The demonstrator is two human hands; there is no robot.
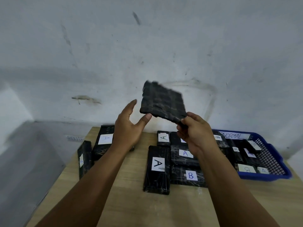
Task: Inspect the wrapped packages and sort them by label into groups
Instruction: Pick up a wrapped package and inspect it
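Note:
My right hand pinches the lower corner of a black wrapped package and holds it tilted up in the air above the table; no label shows on the side facing me. My left hand is open just left of it, with the thumb tip touching the package's lower left edge. On the wooden table lie black packages with white labels: one marked A in the middle, one marked B beside it, another A behind that. Two more stand at the left, one marked A.
A blue plastic basket with a "normal" tag stands at the right and holds several labelled packages. A small A package lies at the table's far side. A grey-white wall rises right behind the table. The table's left edge drops to the floor.

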